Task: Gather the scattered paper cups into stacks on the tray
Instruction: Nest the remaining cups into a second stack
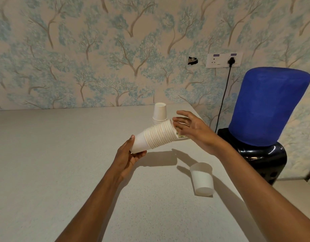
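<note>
My left hand (128, 155) grips the closed bottom end of a long stack of white paper cups (156, 137), held tilted in the air with its open end up to the right. My right hand (191, 127) hovers at that open end, fingers spread, touching the rim. Behind it an upside-down stack of cups (159, 112) stands at the table's far right. Only a sliver of the tray (183, 137) shows under my right hand. A single cup (202, 179) lies on its side near the table's right edge.
The grey table (63, 163) runs to a papered wall. Right of the table stands a water dispenser (262, 154) with a blue-covered bottle (266, 105); its black cord (224, 95) hangs from a wall socket.
</note>
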Tool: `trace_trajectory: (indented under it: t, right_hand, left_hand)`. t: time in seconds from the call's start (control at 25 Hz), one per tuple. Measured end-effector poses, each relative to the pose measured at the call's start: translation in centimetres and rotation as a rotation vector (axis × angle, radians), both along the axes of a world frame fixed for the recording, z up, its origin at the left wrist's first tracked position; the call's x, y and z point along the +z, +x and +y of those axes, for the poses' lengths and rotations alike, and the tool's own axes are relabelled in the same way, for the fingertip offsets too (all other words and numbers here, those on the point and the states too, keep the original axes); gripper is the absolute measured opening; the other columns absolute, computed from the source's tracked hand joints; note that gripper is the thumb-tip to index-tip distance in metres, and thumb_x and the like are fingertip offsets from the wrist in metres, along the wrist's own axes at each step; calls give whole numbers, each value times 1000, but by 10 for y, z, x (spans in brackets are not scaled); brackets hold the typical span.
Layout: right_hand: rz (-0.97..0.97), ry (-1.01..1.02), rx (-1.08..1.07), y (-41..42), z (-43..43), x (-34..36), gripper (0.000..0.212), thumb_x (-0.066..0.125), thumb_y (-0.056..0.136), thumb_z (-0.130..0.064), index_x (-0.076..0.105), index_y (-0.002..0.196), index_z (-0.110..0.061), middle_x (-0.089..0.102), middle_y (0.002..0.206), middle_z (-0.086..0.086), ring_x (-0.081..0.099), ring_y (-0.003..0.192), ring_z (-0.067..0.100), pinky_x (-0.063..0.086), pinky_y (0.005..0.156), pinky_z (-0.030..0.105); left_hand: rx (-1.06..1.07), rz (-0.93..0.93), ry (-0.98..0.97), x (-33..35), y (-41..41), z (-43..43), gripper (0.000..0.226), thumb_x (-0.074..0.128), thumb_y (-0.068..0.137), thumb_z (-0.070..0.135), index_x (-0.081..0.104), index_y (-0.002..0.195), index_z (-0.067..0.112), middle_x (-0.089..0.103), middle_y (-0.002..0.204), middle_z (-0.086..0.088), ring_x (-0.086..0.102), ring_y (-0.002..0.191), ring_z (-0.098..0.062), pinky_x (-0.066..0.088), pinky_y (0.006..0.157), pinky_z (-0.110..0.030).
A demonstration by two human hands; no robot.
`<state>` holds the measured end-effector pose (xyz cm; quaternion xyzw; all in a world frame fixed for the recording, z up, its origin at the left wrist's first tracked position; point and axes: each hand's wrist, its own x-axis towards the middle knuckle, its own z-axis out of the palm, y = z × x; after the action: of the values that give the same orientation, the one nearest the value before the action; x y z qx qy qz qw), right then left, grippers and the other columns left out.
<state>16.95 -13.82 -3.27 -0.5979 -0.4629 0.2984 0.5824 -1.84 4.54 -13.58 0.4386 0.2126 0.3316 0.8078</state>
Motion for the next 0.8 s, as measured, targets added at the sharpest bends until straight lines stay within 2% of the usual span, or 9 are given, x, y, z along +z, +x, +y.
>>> trace_trajectory:
  t: [0.08, 0.16, 0.24, 0.32, 0.44, 0.52, 0.56, 0.64, 0.8]
  right_hand:
    - [-220, -113, -188, 12, -21, -3, 31, 63, 92, -25, 57, 123, -26, 61, 124, -1, 60, 112, 12, 47, 91, 26]
    - [-511, -386, -256, 26, -46, -12, 35, 64, 87, -47, 61, 116, -28, 61, 115, -6, 59, 103, 10, 48, 84, 26]
    - [-620, -651, -107, 33, -66, -19, 39, 67, 82, -53, 64, 113, -30, 61, 110, -9, 59, 101, 9, 49, 87, 30]
    - [-584, -730, 34, 30, -74, -25, 26, 71, 84, -41, 68, 108, -30, 65, 108, -12, 61, 101, 8, 49, 92, 32]
    - [-558, -660, 57, 26, -74, -31, 10, 73, 84, -24, 74, 94, -23, 71, 96, -9, 64, 95, 12, 51, 90, 32]
    - [-497, -601, 16, 28, -75, -28, 3, 74, 83, -20, 77, 84, -22, 73, 86, -7, 65, 86, 10, 52, 79, 25]
    - [-460, -558, -29, 32, -76, -25, 6, 75, 82, -16, 78, 80, -21, 74, 83, -6, 64, 80, 7, 50, 71, 20]
    - [-344, -406, -212, 43, -74, -18, 11, 75, 82, -11, 78, 76, -19, 74, 80, -3, 61, 73, 8, 47, 61, 18]
    - [-89, -28, -608, 57, -63, -9, 4, 72, 85, -12, 75, 82, -12, 72, 87, 4, 67, 79, 18, 56, 66, 25]
  left_hand:
    - [-4, 10, 10, 1, 2, 1, 56, 70, 77, 41, 57, 121, 8, 53, 123, -21, 65, 100, -31, 59, 70, -32]
    - [1, 10, 5, 1, 4, 2, 54, 69, 78, 40, 57, 120, 9, 53, 122, -21, 65, 100, -31, 60, 69, -31]
    - [4, 15, 3, -2, 5, 2, 53, 68, 79, 40, 56, 120, 9, 53, 123, -21, 65, 102, -31, 60, 70, -31]
    - [-2, 19, 5, -6, 8, 0, 50, 67, 80, 40, 57, 118, 10, 53, 123, -22, 64, 103, -32, 60, 70, -31]
    - [-12, 23, 8, -6, 12, -3, 49, 67, 80, 39, 57, 118, 10, 52, 124, -22, 64, 104, -33, 60, 70, -31]
    - [-13, 18, 8, -3, 14, -5, 50, 67, 81, 39, 57, 119, 9, 52, 125, -22, 63, 105, -33, 60, 69, -31]
    - [-10, 17, 4, -1, 15, -5, 51, 67, 80, 39, 56, 120, 8, 52, 126, -22, 63, 105, -34, 60, 69, -32]
    - [-3, 19, -4, 1, 16, -6, 55, 68, 79, 39, 55, 123, 8, 52, 126, -22, 63, 106, -34, 60, 69, -32]
    - [-4, 25, 12, 2, 16, -6, 59, 70, 77, 40, 55, 125, 8, 53, 125, -22, 64, 104, -33, 60, 70, -32]
